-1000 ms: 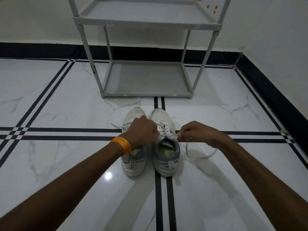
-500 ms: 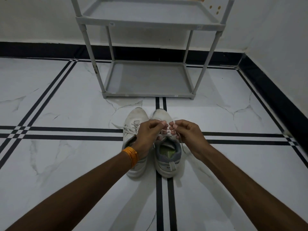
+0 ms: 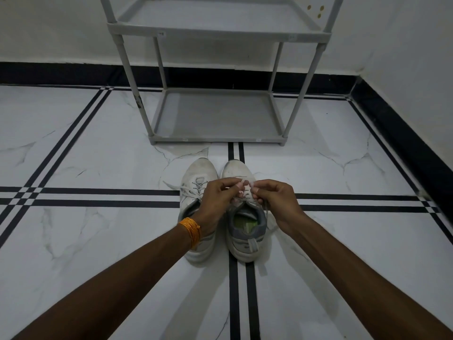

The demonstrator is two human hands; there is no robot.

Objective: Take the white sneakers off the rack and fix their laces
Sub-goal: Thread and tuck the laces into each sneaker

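Two white sneakers stand side by side on the tiled floor, toes toward the rack. The left sneaker (image 3: 198, 173) has loose laces trailing off to its left. Over the right sneaker (image 3: 245, 231), my left hand (image 3: 218, 200) and my right hand (image 3: 274, 200) meet above the tongue. Each pinches a strand of that shoe's white lace (image 3: 242, 190) between fingertips. One strand hangs down past my right hand along the shoe's side. My left wrist, with orange bangles, covers the left shoe's collar.
A grey two-shelf rack (image 3: 218, 138) stands just beyond the shoes, with nothing on its shelves. A white wall with black skirting runs behind it and along the right side. White marble floor with black stripes lies all around.
My right hand, held out to the right with the lace a second ago, has come in to meet my left hand over the right shoe. The camera view shifted slightly.
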